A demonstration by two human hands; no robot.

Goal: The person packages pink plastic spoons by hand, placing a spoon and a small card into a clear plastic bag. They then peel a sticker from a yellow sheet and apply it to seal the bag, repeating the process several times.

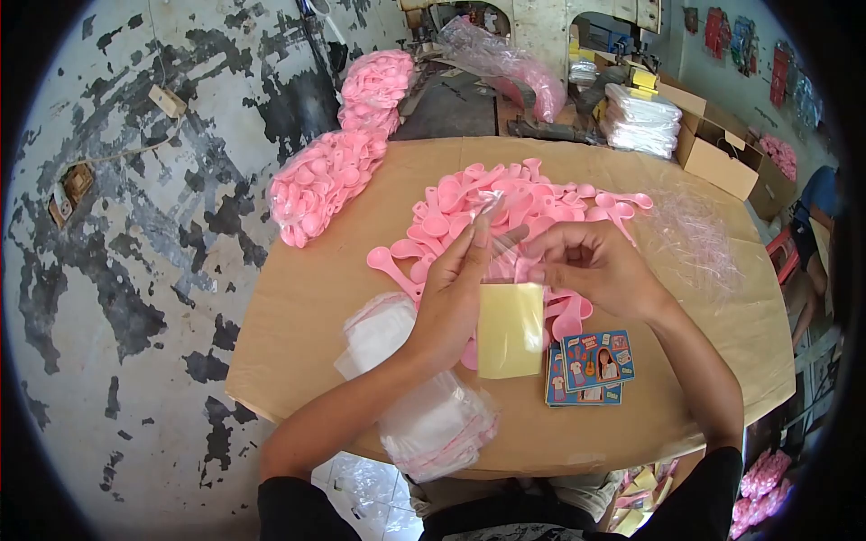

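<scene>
we see the clear bag [502,261] with yellow card [511,334] above pink spoons [437,222] | left hand [457,281], right hand [591,270]: fingers pinching its top | probably light, limp, slippery (card stiffer); we'd grip the rim

Brown-covered table [290,338] carrying a loose pile of pink spoons [525,200], flat clear plastic bags [437,431] nearer and left of the pile, blue printed cards [586,362] nearer and right of it, crinkled clear plastic [696,236] farther right, full bag of spoons [327,180] left.
</scene>
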